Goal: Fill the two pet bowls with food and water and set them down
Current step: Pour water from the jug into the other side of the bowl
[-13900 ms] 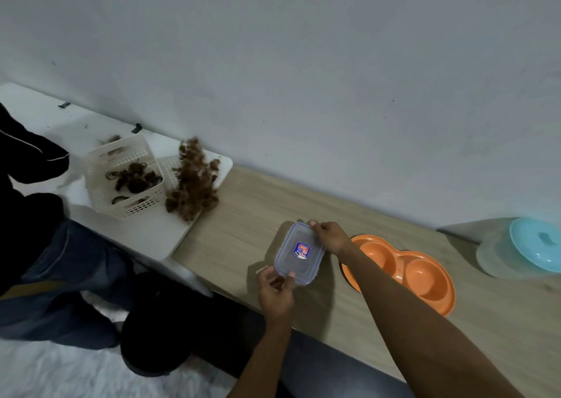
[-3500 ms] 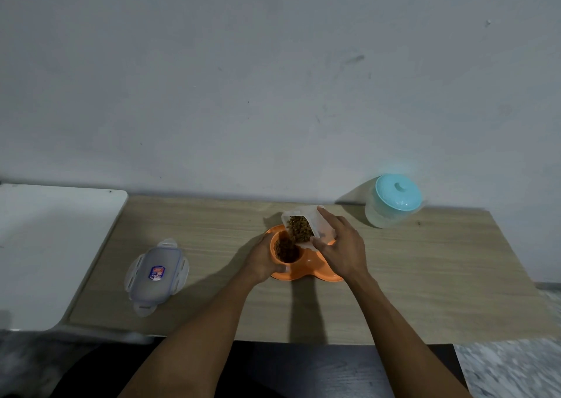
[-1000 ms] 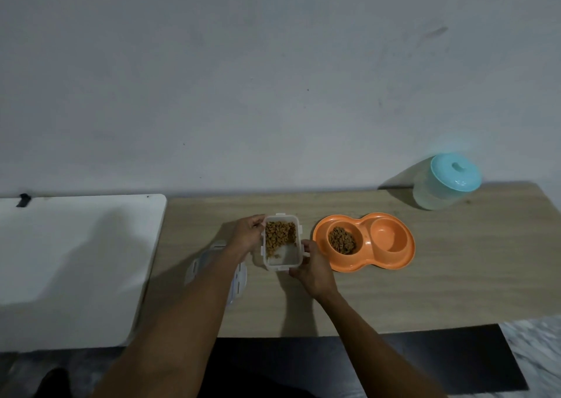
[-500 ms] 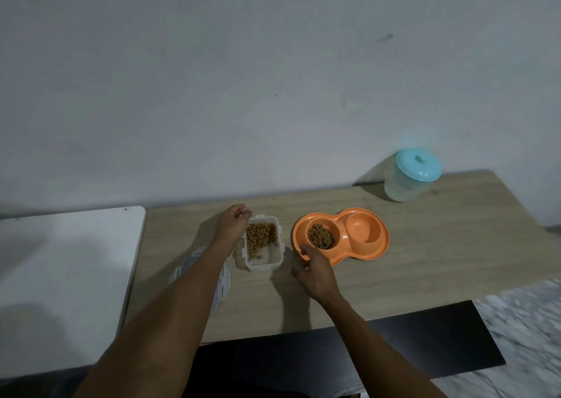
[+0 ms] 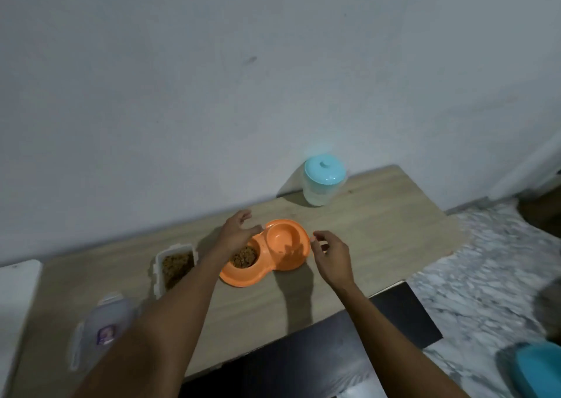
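Head view: the orange double bowl [image 5: 285, 239] sits on the counter [image 5: 379, 230] with kibble [image 5: 244, 256] in the nearer well and the other one dry. The left hand [image 5: 236, 233] is spread open over its back rim and the right hand [image 5: 331, 255] is loosely curled just beside the far end, neither gripping anything. Looks like a two-handed pickup to me, so I'd take both ends evenly and keep it dead level so no kibble slides out.

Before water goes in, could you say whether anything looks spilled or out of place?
Nothing looks spilled. Only the food container stands open, its lid lying apart near the table's front edge.
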